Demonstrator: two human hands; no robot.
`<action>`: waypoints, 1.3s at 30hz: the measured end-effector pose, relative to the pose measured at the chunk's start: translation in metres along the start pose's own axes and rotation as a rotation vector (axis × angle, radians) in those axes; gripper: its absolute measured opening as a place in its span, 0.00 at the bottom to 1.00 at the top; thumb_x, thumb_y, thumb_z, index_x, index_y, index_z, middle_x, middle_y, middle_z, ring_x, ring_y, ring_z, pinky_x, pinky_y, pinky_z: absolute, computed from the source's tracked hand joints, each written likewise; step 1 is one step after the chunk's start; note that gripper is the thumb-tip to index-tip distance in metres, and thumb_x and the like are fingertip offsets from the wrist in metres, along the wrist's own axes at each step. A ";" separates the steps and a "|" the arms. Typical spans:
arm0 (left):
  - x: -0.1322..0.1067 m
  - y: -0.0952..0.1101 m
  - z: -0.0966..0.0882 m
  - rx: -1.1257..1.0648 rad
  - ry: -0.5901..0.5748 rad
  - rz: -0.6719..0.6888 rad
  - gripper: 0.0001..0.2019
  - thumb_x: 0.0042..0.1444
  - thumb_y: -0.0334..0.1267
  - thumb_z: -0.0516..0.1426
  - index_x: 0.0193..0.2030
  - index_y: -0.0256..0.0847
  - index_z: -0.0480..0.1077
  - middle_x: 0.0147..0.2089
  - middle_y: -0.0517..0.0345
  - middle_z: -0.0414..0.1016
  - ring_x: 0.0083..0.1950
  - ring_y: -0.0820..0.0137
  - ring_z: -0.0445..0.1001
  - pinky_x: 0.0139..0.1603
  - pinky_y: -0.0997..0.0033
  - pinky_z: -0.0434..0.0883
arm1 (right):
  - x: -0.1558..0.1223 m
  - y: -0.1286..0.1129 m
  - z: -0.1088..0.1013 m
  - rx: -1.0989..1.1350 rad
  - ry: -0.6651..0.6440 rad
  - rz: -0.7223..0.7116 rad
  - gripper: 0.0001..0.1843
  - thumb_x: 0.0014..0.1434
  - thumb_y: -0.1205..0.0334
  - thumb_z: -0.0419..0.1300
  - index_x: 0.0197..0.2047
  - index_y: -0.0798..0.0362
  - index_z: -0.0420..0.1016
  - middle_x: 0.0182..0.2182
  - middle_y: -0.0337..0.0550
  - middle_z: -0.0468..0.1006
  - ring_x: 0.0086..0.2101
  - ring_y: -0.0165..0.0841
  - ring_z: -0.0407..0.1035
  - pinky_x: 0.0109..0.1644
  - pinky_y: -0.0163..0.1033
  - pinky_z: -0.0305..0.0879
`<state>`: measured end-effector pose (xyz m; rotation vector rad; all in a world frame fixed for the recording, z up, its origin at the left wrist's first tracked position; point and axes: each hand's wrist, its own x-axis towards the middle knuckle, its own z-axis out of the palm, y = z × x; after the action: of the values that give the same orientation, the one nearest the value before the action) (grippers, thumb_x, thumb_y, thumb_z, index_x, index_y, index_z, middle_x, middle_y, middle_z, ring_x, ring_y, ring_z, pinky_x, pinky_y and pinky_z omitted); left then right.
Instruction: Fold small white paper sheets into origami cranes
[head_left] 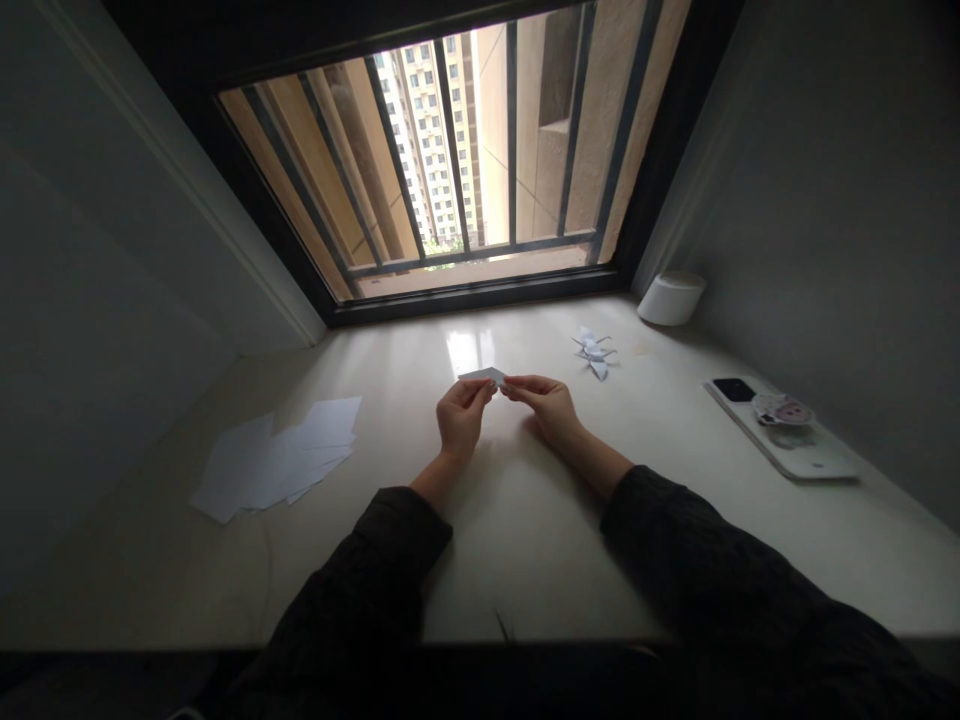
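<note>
Folded white paper [484, 376], a small pointed strip, is pinched between the fingertips of both hands, just above the desk [525, 570] and in front of the person's chest. The left hand [459, 420] grips its near end, curled around it with the thumb on top, and the right hand [544, 410] holds the other end with its fingers gently bent, the two hands nearly meeting at the paper. Dark sleeves [697, 560] cover both forearms up to the wrists, which rest close to the desk.

Ahead of the right hand and well beyond it lies an origami bird [592, 352] with pointed white wings. Further right of the hands is a white-cased phone [795, 445] with a black camera patch, and a round pink cartoon sticker [784, 410] on its back. Beyond it, near the far corner, is a white cylindrical container [671, 298]. Left of the hands lie loose overlapping white paper sheets [277, 460]. Straight ahead, past the desk's far edge, is a barred window [450, 150].
</note>
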<state>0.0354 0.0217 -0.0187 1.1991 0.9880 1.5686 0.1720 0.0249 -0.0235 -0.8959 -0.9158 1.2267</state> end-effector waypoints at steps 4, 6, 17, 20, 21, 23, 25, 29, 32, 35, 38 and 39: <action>-0.001 0.002 0.000 -0.017 -0.013 0.003 0.13 0.47 0.41 0.66 0.37 0.39 0.73 0.33 0.54 0.80 0.37 0.67 0.79 0.42 0.63 0.74 | -0.001 -0.003 0.000 -0.005 -0.010 -0.006 0.19 0.34 0.55 0.74 0.32 0.51 0.81 0.27 0.42 0.82 0.29 0.34 0.75 0.40 0.42 0.71; -0.001 0.004 0.001 -0.044 -0.010 -0.017 0.13 0.46 0.41 0.66 0.36 0.39 0.71 0.32 0.54 0.80 0.36 0.66 0.79 0.42 0.63 0.74 | -0.001 -0.004 0.000 0.005 -0.009 0.004 0.19 0.34 0.54 0.74 0.32 0.51 0.80 0.26 0.42 0.82 0.28 0.34 0.75 0.38 0.41 0.71; 0.001 0.011 0.002 -0.077 0.074 -0.105 0.17 0.42 0.44 0.67 0.31 0.38 0.66 0.30 0.53 0.80 0.33 0.64 0.80 0.41 0.60 0.76 | -0.002 -0.010 0.001 -0.006 -0.078 0.036 0.23 0.38 0.48 0.72 0.34 0.53 0.76 0.26 0.43 0.82 0.30 0.36 0.77 0.41 0.43 0.72; 0.001 0.011 0.002 -0.067 0.079 -0.103 0.17 0.43 0.45 0.67 0.31 0.38 0.66 0.30 0.53 0.80 0.33 0.64 0.80 0.41 0.61 0.76 | -0.004 -0.009 0.003 -0.003 -0.079 0.031 0.25 0.38 0.47 0.72 0.37 0.53 0.76 0.26 0.43 0.82 0.31 0.37 0.78 0.42 0.44 0.72; 0.000 0.011 0.003 -0.061 0.079 -0.098 0.17 0.43 0.45 0.66 0.31 0.38 0.65 0.30 0.53 0.80 0.33 0.64 0.80 0.41 0.61 0.76 | -0.004 -0.009 0.003 -0.010 -0.071 0.027 0.25 0.38 0.47 0.72 0.37 0.53 0.76 0.26 0.43 0.82 0.31 0.38 0.78 0.43 0.45 0.72; 0.000 0.011 0.003 -0.040 0.085 -0.080 0.18 0.44 0.46 0.66 0.32 0.39 0.63 0.29 0.54 0.79 0.32 0.63 0.80 0.39 0.62 0.76 | -0.004 -0.008 0.003 -0.025 -0.057 0.018 0.26 0.39 0.47 0.72 0.38 0.52 0.75 0.27 0.43 0.82 0.31 0.38 0.78 0.43 0.46 0.72; 0.000 0.012 0.003 0.002 0.091 -0.046 0.18 0.46 0.46 0.65 0.32 0.40 0.61 0.29 0.55 0.79 0.32 0.63 0.80 0.36 0.64 0.75 | -0.004 -0.008 0.003 -0.041 -0.064 0.007 0.26 0.40 0.47 0.71 0.40 0.52 0.74 0.27 0.43 0.82 0.31 0.38 0.77 0.43 0.46 0.72; 0.001 0.013 -0.002 0.198 0.054 0.079 0.14 0.51 0.43 0.62 0.36 0.43 0.60 0.30 0.59 0.79 0.33 0.66 0.79 0.36 0.69 0.73 | -0.003 -0.004 -0.001 -0.101 -0.179 -0.054 0.24 0.44 0.50 0.70 0.42 0.51 0.70 0.27 0.40 0.80 0.32 0.35 0.76 0.43 0.43 0.70; 0.000 0.012 -0.008 0.466 0.017 0.176 0.08 0.57 0.40 0.57 0.42 0.46 0.62 0.33 0.61 0.78 0.34 0.69 0.77 0.35 0.72 0.69 | -0.001 0.001 -0.004 -0.146 -0.229 -0.125 0.21 0.48 0.51 0.68 0.41 0.49 0.66 0.33 0.41 0.80 0.35 0.34 0.75 0.42 0.41 0.69; -0.003 0.010 -0.010 0.753 -0.062 0.256 0.06 0.61 0.38 0.51 0.45 0.47 0.64 0.34 0.61 0.77 0.31 0.70 0.74 0.31 0.73 0.63 | -0.001 0.005 -0.004 -0.197 -0.221 -0.147 0.20 0.49 0.49 0.66 0.41 0.47 0.65 0.35 0.41 0.80 0.35 0.34 0.75 0.40 0.40 0.70; -0.006 0.008 -0.009 0.888 -0.142 0.324 0.09 0.63 0.37 0.48 0.48 0.47 0.64 0.33 0.60 0.75 0.30 0.70 0.72 0.30 0.73 0.61 | -0.002 0.004 -0.004 -0.228 -0.258 -0.156 0.19 0.49 0.50 0.66 0.40 0.48 0.67 0.33 0.39 0.79 0.32 0.32 0.74 0.37 0.38 0.69; -0.007 0.008 -0.008 0.898 -0.156 0.333 0.10 0.63 0.37 0.48 0.49 0.46 0.64 0.33 0.60 0.75 0.31 0.70 0.72 0.31 0.73 0.61 | -0.002 0.003 -0.004 -0.233 -0.277 -0.159 0.18 0.49 0.51 0.66 0.39 0.48 0.68 0.32 0.38 0.79 0.30 0.32 0.73 0.36 0.38 0.69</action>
<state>0.0267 0.0121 -0.0142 2.1504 1.5099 1.2420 0.1745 0.0231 -0.0279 -0.8280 -1.3482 1.1379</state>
